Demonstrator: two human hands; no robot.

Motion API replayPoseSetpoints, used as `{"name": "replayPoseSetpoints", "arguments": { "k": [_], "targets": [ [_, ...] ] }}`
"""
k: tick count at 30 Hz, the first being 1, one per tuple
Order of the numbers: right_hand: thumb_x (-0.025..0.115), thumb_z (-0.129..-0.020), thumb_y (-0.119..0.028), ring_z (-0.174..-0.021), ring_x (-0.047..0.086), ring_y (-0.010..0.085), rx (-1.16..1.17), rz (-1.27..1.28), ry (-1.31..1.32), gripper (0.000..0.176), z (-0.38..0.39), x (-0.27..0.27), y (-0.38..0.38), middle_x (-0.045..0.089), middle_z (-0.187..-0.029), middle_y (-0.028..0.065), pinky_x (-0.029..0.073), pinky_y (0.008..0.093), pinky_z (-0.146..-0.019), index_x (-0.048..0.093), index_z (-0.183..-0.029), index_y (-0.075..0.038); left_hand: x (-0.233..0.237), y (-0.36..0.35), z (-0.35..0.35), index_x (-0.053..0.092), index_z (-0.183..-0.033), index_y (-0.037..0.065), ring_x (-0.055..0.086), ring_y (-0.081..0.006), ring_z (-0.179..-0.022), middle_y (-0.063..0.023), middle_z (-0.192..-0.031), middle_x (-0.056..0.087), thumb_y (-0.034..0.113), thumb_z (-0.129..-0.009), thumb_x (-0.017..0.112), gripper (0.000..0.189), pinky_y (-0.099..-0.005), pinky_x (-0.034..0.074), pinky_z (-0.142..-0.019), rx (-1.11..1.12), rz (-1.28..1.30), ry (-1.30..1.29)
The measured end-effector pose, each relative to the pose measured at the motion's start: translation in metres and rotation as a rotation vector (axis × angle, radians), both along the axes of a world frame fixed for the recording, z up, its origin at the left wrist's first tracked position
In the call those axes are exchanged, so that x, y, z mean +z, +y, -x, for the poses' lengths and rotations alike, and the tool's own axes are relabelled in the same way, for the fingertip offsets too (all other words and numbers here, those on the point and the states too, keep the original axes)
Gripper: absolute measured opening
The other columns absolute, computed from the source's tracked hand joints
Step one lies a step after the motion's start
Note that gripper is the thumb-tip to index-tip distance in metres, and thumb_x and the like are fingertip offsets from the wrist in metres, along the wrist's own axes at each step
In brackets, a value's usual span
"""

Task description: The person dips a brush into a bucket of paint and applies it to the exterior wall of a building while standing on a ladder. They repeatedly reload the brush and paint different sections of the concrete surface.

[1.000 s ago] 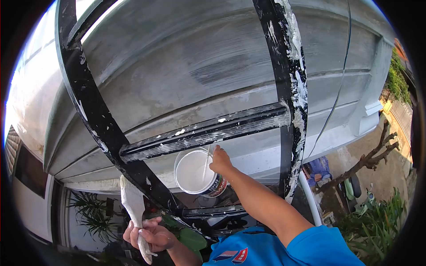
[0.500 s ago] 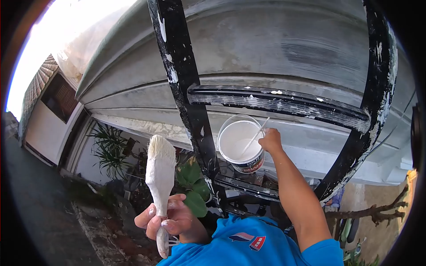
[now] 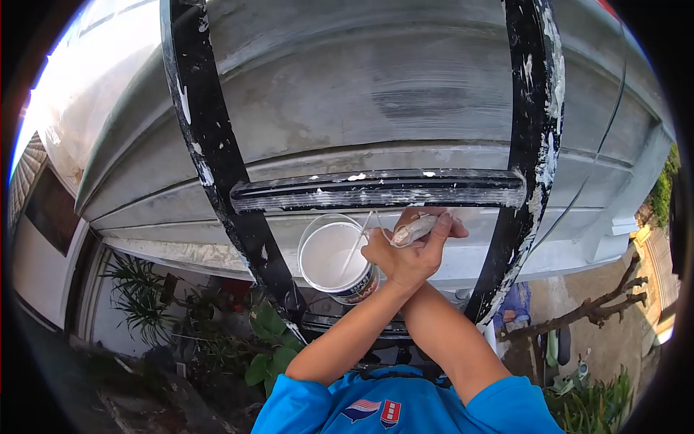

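Note:
My left hand [image 3: 429, 249] is closed on the paint-covered brush [image 3: 413, 230], whose pale bristles point to the lower left. My left forearm crosses over my right one. My right hand [image 3: 377, 249], partly hidden behind the left, is closed at the right rim of the paint bucket [image 3: 360, 288], apparently on its wire handle. White paint fills part of the bucket, and a thin white stick [image 3: 356, 249] leans in it. Both hands are just below the black ladder rung [image 3: 376, 189].
Paint-spattered ladder rails stand left [image 3: 217, 145] and right [image 3: 531, 130]. Behind them is a curved grey wall [image 3: 311, 94] with ledges. A lower rung [image 3: 354, 325] crosses beneath the bucket. Plants [image 3: 267, 340] are at lower left, a bare branch [image 3: 596, 311] at right.
My left hand has moved up and right with the brush, across my right forearm to beside my right hand. In view, the ladder and bucket have shifted left.

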State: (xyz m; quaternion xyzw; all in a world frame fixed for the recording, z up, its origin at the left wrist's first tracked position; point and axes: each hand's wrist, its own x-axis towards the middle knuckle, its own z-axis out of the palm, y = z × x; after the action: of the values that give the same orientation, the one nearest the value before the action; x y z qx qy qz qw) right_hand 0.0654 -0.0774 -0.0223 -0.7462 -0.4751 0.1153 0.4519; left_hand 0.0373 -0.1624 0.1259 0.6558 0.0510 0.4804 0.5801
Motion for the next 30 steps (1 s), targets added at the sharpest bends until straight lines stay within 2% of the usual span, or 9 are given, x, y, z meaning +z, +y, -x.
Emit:
{"name": "replayPoseSetpoints", "arguments": {
  "k": [4, 6, 8, 13, 16, 18, 21, 26, 30],
  "targets": [
    [0.061, -0.062, -0.012, -0.089, 0.061, 0.0388, -0.16, -0.268, -0.025, 0.036, 0.012, -0.036, 0.034, 0.064, -0.088, 0.0237, 0.05, 0.0428, -0.081, 0.065, -0.097, -0.003, 0.015, 0.03, -0.055, 0.053, -0.095, 0.001, 0.058, -0.0214, -0.092, -0.0118, -0.097, 0.057, 0.001, -0.085, 0.059, 0.012, -0.03, 0.045, -0.082, 0.283, -0.286, -0.347],
    [0.061, -0.063, -0.013, -0.09, 0.061, 0.0388, -0.322, -0.569, -0.007, 0.038, 0.025, -0.069, 0.051, 0.064, -0.09, 0.023, 0.05, 0.0433, -0.081, 0.064, -0.1, -0.004, 0.019, 0.057, -0.048, 0.047, -0.099, 0.003, 0.062, -0.0181, -0.07, -0.0132, -0.092, 0.059, 0.009, -0.089, 0.058, 0.016, -0.028, 0.051, -0.065, 0.176, -0.136, -0.307],
    [0.061, -0.064, -0.011, -0.091, 0.061, 0.0389, 0.011, 0.204, 0.143, 0.034, -0.004, -0.014, 0.014, 0.064, -0.09, 0.022, 0.05, 0.0441, -0.082, 0.065, -0.097, -0.004, 0.028, 0.077, -0.011, 0.046, -0.1, 0.005, 0.062, -0.0164, -0.063, -0.0116, -0.075, 0.061, 0.011, -0.091, 0.055, 0.014, -0.0263, 0.05, -0.053, 0.273, 0.095, -0.267],
    [0.061, -0.062, -0.008, -0.087, 0.062, 0.0377, 0.051, 0.216, 0.062, 0.026, 0.002, 0.01, 0.005, 0.064, -0.088, 0.0217, 0.05, 0.0433, -0.081, 0.066, -0.087, -0.002, -0.018, 0.142, 0.077, 0.058, -0.107, -0.003, 0.062, -0.0196, -0.083, -0.0112, -0.097, 0.065, 0.009, -0.086, 0.06, 0.025, -0.0314, 0.049, -0.078, 1.09, -0.389, -0.09],
    [0.062, -0.064, -0.009, -0.088, 0.062, 0.0364, 0.061, 0.219, 0.039, 0.025, 0.001, 0.014, 0.003, 0.065, -0.089, 0.0208, 0.05, 0.0429, -0.081, 0.066, -0.087, -0.002, -0.009, 0.145, 0.073, 0.06, -0.099, -0.002, 0.061, -0.0188, -0.071, -0.0102, -0.083, 0.064, 0.008, -0.085, 0.061, 0.017, -0.0315, 0.05, -0.071, 1.174, -0.407, -0.06],
    [0.063, -0.067, -0.01, -0.092, 0.062, 0.0348, 0.101, 0.229, 0.022, 0.023, 0.001, 0.013, 0.004, 0.065, -0.092, 0.0202, 0.05, 0.0421, -0.082, 0.066, -0.089, -0.002, 0.033, 0.09, 0.034, 0.061, -0.092, -0.002, 0.06, -0.0187, -0.071, -0.0094, -0.08, 0.063, 0.007, -0.086, 0.06, 0.011, -0.0308, 0.049, -0.07, 1.082, -0.355, -0.144],
    [0.063, -0.065, -0.01, -0.087, 0.063, 0.0352, 0.08, -0.075, 0.173, 0.024, 0.004, -0.024, 0.019, 0.065, -0.088, 0.0201, 0.05, 0.0431, -0.08, 0.066, -0.087, -0.002, 0.033, 0.072, -0.02, 0.06, -0.088, 0.005, 0.056, -0.0253, -0.088, -0.0073, -0.085, 0.056, 0.005, -0.084, 0.059, 0.004, -0.036, 0.048, -0.074, 1.053, -0.955, -0.169],
    [0.063, -0.063, -0.009, -0.084, 0.063, 0.0376, 0.102, 0.229, 0.052, 0.024, 0.001, 0.017, 0.0, 0.065, -0.085, 0.021, 0.05, 0.0443, -0.078, 0.065, -0.086, -0.001, 0.03, 0.014, -0.105, 0.058, -0.095, 0.004, 0.051, -0.0289, -0.098, -0.0096, -0.093, 0.056, 0.013, -0.075, 0.066, 0.023, -0.0369, 0.044, -0.079, 0.173, -0.699, -0.31],
    [0.061, -0.069, -0.011, -0.089, 0.061, 0.0372, 0.214, 0.332, -0.138, 0.022, -0.002, 0.025, -0.001, 0.065, -0.09, 0.0205, 0.049, 0.044, -0.08, 0.066, -0.088, -0.001, 0.052, 0.025, -0.111, 0.054, -0.094, 0.001, 0.062, -0.0236, -0.074, -0.0148, -0.084, 0.059, 0.011, -0.089, 0.057, 0.012, -0.0335, 0.052, -0.067, 0.129, -0.34, -0.333]
  ]
}}
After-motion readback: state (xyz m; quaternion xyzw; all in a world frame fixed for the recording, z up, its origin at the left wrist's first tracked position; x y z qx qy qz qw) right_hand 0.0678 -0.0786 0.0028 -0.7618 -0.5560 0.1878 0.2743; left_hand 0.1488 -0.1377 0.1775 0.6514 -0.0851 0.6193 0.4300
